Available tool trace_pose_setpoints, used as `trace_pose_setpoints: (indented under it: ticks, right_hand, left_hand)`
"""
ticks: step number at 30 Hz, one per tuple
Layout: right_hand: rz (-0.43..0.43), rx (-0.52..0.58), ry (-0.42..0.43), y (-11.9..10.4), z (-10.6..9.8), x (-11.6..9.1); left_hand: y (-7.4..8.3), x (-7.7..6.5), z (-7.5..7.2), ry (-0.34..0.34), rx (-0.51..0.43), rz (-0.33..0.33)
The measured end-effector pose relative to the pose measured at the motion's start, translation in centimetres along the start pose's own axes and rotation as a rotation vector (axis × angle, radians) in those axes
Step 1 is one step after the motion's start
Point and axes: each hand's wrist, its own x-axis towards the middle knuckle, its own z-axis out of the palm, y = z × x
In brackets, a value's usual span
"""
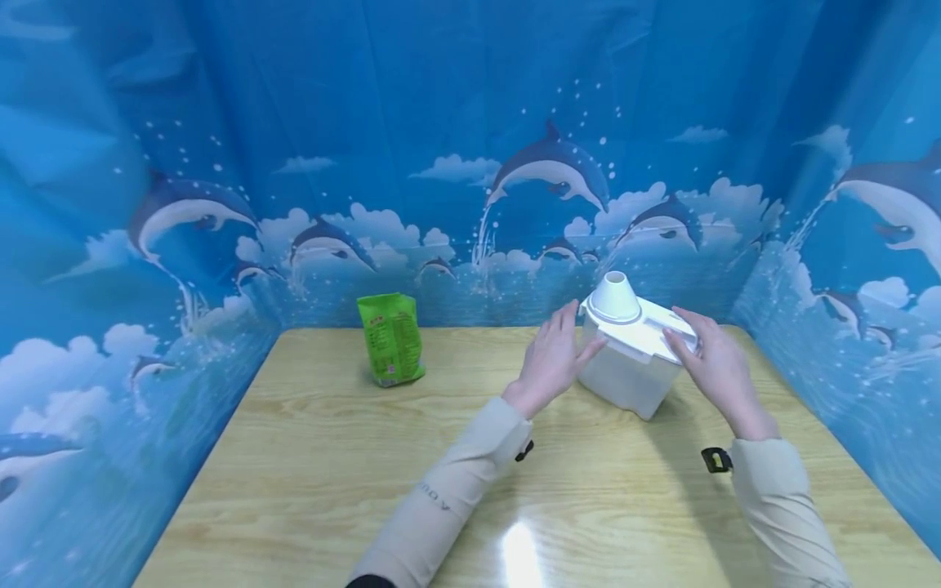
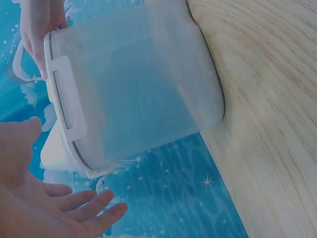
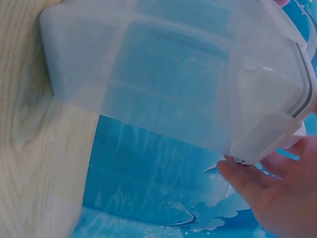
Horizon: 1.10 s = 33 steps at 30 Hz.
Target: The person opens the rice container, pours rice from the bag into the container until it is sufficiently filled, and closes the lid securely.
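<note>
A translucent white storage container (image 1: pixel 625 384) stands on the wooden table at the right. Its white lid (image 1: pixel 650 328) carries a cone-shaped spout (image 1: pixel 616 298) and side latches (image 2: pixel 69 99). At the lid's left side is my left hand (image 1: pixel 551 351), fingers extended and thumb spread; the left wrist view shows its palm apart from the container wall. My right hand (image 1: pixel 713 359) holds the lid's right edge, thumb over the top. In the right wrist view, its fingertips (image 3: pixel 225 166) are right at the lower edge of a side latch (image 3: pixel 265 139).
A green printed bag (image 1: pixel 393 339) stands upright toward the back left of the wooden table (image 1: pixel 331 482). Behind and beside the table hangs a blue curtain (image 1: pixel 441 82) with dolphins on it.
</note>
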Motion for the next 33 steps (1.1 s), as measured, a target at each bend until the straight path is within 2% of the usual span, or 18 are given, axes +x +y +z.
trace_pose_setpoints:
  ticks: [6,15,21,33]
  right_hand:
    - [0.010,0.006,-0.017,0.1,0.0,0.0]
    - [0.011,0.030,0.000,0.2,0.5,0.0]
    - [-0.011,0.003,0.018,0.6,0.4,-0.3]
    - [-0.016,0.014,0.030,0.0,0.8,-0.4]
  left_hand:
    - [0.7,1.0,0.8,-0.010,-0.048,0.038]
    - [0.4,2.6,1.7,-0.066,-0.115,-0.029]
    - [0.2,2.6,2.0,-0.072,-0.195,-0.037]
    - [0.2,2.3,1.4,-0.079,-0.162,-0.049]
